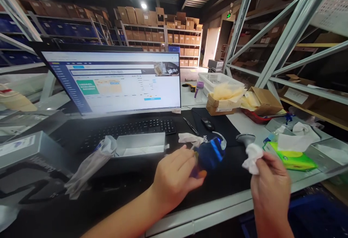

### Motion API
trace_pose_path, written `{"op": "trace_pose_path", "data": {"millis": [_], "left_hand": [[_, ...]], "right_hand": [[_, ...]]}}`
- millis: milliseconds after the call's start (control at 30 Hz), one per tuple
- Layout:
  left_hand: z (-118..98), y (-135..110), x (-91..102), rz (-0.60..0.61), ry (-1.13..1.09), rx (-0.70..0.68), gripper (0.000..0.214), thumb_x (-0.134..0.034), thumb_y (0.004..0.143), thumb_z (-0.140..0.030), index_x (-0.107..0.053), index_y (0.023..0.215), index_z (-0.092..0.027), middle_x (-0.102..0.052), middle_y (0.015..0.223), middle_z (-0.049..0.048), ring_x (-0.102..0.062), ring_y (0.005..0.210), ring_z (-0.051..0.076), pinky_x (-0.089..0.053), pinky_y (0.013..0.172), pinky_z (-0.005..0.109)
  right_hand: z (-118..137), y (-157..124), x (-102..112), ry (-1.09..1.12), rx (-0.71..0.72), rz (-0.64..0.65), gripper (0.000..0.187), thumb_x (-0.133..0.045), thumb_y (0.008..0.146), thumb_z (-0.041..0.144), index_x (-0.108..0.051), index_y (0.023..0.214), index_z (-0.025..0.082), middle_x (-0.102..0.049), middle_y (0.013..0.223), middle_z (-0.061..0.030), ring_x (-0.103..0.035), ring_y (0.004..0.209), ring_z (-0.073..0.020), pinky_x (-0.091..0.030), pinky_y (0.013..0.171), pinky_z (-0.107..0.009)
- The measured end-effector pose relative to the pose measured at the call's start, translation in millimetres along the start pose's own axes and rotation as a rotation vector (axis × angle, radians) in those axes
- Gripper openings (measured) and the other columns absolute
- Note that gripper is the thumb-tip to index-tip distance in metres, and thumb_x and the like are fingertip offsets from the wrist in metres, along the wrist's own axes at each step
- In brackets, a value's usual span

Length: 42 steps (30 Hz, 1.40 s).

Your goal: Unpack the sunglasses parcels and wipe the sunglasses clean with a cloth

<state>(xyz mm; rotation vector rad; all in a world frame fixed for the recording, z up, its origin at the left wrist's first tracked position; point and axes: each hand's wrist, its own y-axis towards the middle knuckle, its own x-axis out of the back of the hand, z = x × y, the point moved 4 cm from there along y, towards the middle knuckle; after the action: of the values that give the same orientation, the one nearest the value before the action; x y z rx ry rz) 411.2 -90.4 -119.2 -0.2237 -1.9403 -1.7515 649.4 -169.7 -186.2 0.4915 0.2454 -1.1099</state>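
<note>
My left hand [175, 180] is closed around a pair of glasses with a shiny blue mirrored lens [213, 154], slightly blurred. A pale curved arm of the glasses sticks out at their right. To the right, my right hand [270, 183] pinches a crumpled white tissue [253, 157] between thumb and fingers, apart from the glasses. Beyond my left hand lie an open grey box [140, 144] and a white cloth [190, 138]. A bunched translucent plastic bag [91, 169] rests to the left of that box.
A monitor [116, 86] stands behind a black keyboard [136, 126], with a mouse [207, 124] and pen [191, 126] nearby. At right are a scanner [245, 138], a green tissue pack [292, 156] and a carton [221, 104]. A large grey box [32, 169] occupies the left.
</note>
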Motion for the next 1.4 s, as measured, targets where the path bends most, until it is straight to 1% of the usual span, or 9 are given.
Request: {"op": "trace_pose_path", "data": {"millis": [67,133,233,300,400,667,900,1133,1400], "left_hand": [[-0.2,0.5,0.3,-0.022,-0.012,0.009,0.01,-0.068,0.085,-0.02,-0.062,0.081,-0.014,-0.071,0.08,0.0076,-0.068,0.073,0.017,-0.062,0.088,0.036],[-1.1,-0.2,-1.9,-0.02,-0.015,0.001,0.01,-0.066,0.087,-0.023,-0.062,0.082,-0.015,-0.072,0.081,0.0081,-0.069,0.075,0.018,-0.062,0.087,0.036],[-1.7,-3.1,-6.9,0.002,0.0,-0.021,0.013,-0.065,0.089,-0.026,-0.064,0.088,-0.014,-0.073,0.084,0.0092,-0.071,0.079,0.02,-0.062,0.089,0.036],[-0.6,-5.0,-8.8,0.009,0.022,-0.023,0.015,-0.065,0.089,-0.027,-0.064,0.087,-0.012,-0.073,0.083,0.0109,-0.072,0.078,0.022,-0.063,0.085,0.037],[2.2,-5.7,-9.1,0.034,0.054,0.005,0.018,-0.061,0.089,-0.027,-0.063,0.078,-0.013,-0.073,0.081,0.0133,-0.071,0.076,0.024,-0.063,0.073,0.037],[4.5,-2.0,-4.9,0.069,0.062,0.015,0.023,-0.057,0.092,-0.032,-0.06,0.076,-0.016,-0.072,0.079,0.0105,-0.07,0.074,0.023,-0.062,0.073,0.037],[8.6,0.9,-9.9,0.107,0.052,-0.041,0.019,-0.054,0.092,-0.025,-0.061,0.077,-0.015,-0.07,0.076,0.0091,-0.07,0.074,0.023,-0.062,0.071,0.038],[3.1,4.8,-6.7,0.085,0.1,-0.087,0.02,-0.052,0.091,-0.021,-0.062,0.075,-0.015,-0.069,0.073,0.0083,-0.07,0.072,0.022,-0.063,0.071,0.036],[5.6,5.1,-1.9,0.138,0.103,-0.102,0.015,-0.058,0.09,-0.02,-0.061,0.076,-0.014,-0.068,0.072,0.0065,-0.07,0.075,0.022,-0.064,0.079,0.038]], "right_hand": [[-26.5,-16.3,-7.7,0.121,-0.4,0.173,0.031,-0.088,0.063,0.024,-0.075,0.09,0.018,-0.076,0.084,-0.0039,-0.07,0.071,-0.0161,-0.055,0.06,-0.024],[-38.3,-37.1,-29.2,0.228,-0.707,0.377,0.035,-0.09,0.06,0.025,-0.074,0.091,0.018,-0.075,0.081,-0.0029,-0.068,0.068,-0.0139,-0.055,0.061,-0.023],[-29.7,-55.3,-67.1,0.379,-0.86,0.535,0.033,-0.09,0.062,0.024,-0.073,0.09,0.019,-0.073,0.08,-0.0006,-0.067,0.069,-0.0125,-0.056,0.066,-0.023],[-19.5,-58.7,-86.2,0.417,-0.86,0.563,0.034,-0.092,0.06,0.023,-0.074,0.088,0.02,-0.073,0.081,-0.0002,-0.067,0.07,-0.0134,-0.057,0.067,-0.023],[-12.2,-60.3,-99.6,0.419,-0.839,0.575,0.035,-0.094,0.055,0.02,-0.075,0.085,0.022,-0.074,0.078,0.0004,-0.066,0.065,-0.0134,-0.056,0.063,-0.024],[-23.8,-60.7,-97.6,0.255,-0.691,0.726,0.024,-0.094,0.052,0.017,-0.076,0.067,0.021,-0.07,0.064,0.0008,-0.06,0.056,-0.0137,-0.052,0.056,-0.027],[-20.2,-53.9,-105.1,0.263,-0.57,0.624,0.036,-0.097,0.047,0.021,-0.073,0.074,0.022,-0.068,0.073,0.0024,-0.062,0.066,-0.0151,-0.053,0.063,-0.027],[-29.7,-55.3,-104.6,0.265,-0.592,0.631,0.035,-0.095,0.055,0.037,-0.073,0.077,0.021,-0.064,0.073,0.0021,-0.056,0.065,-0.0132,-0.052,0.065,-0.027],[-17.4,-56.0,-117.4,0.318,-0.606,0.683,0.027,-0.092,0.059,0.029,-0.073,0.076,0.02,-0.065,0.078,0.0012,-0.055,0.068,-0.0124,-0.049,0.066,-0.024]]}}
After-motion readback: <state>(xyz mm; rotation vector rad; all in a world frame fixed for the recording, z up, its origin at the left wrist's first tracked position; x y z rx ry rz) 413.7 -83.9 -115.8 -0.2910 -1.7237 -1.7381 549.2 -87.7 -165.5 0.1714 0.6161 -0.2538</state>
